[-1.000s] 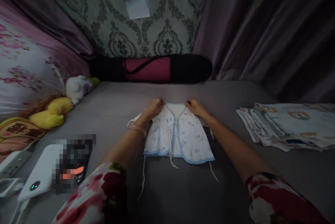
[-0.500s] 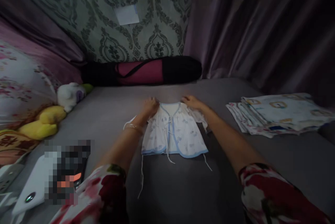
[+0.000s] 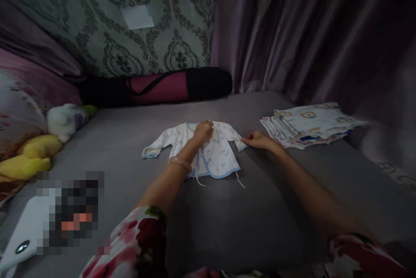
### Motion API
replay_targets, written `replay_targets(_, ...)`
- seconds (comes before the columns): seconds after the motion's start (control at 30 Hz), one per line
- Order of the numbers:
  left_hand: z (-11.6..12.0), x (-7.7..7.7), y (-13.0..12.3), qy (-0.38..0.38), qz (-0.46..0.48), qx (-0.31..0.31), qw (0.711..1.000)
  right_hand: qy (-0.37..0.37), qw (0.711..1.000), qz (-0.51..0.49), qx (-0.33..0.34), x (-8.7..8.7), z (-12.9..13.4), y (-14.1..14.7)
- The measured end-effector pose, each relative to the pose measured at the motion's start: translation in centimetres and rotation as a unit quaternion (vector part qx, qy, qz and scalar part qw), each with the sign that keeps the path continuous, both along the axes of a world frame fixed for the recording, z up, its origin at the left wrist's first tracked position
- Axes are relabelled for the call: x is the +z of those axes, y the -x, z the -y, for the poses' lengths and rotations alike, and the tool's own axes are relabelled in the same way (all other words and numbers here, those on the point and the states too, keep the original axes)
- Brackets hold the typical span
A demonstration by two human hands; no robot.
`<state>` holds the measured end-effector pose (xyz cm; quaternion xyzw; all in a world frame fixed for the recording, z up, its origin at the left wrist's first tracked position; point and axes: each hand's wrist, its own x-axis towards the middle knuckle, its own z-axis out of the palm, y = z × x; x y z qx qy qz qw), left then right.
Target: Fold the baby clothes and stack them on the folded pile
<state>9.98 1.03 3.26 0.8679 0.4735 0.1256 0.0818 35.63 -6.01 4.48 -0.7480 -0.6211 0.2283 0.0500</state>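
Note:
A small white baby shirt (image 3: 222,150) with blue trim and tie strings lies front up on the grey bedsheet (image 3: 130,208). Its sleeves are spread to both sides. My left hand (image 3: 204,132) is closed on the shirt near the neckline, fingers curled into the cloth, and its forearm covers part of the shirt's left front. At the cuff of the right-side sleeve, my right hand (image 3: 259,140) pinches the edge between thumb and fingers.
A stack of folded printed cloths (image 3: 312,124) lies to the right. Along the wall rests a long black and pink bag (image 3: 159,87). Plush toys (image 3: 65,122) and a white phone-like device (image 3: 29,230) sit on the left, beside a blurred patch.
My left hand has moved from the left shoulder to the neckline. My right hand has gone from the right shoulder to the cuff, and the sleeves are now spread out. The view has shifted right.

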Motion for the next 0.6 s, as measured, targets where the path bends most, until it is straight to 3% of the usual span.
replay_targets(0.13, 0.5, -2.1, -1.0, -0.014, 0.031, -0.028, 0.999, 0.006, 0.998, 0.053, 0.029, 0.7, 0.5, 1.7)
replay_targets(0.27, 0.6, -3.5, -0.9, -0.013, 0.038, -0.005, 0.999, -0.015, 1.0, -0.005, 0.025, 0.1, -0.1, 1.1)
replay_targets(0.43, 0.4, -4.1, -0.9, -0.008, 0.03, 0.002, 1.0, -0.086, 0.982, -0.145, -0.089, -0.6, -1.7, -0.5)
replay_targets(0.6, 0.5, -4.1, -0.9, -0.006, 0.024, 0.002, 1.0, -0.174, 0.965, -0.139, -0.139, -1.1, -3.5, -1.1)
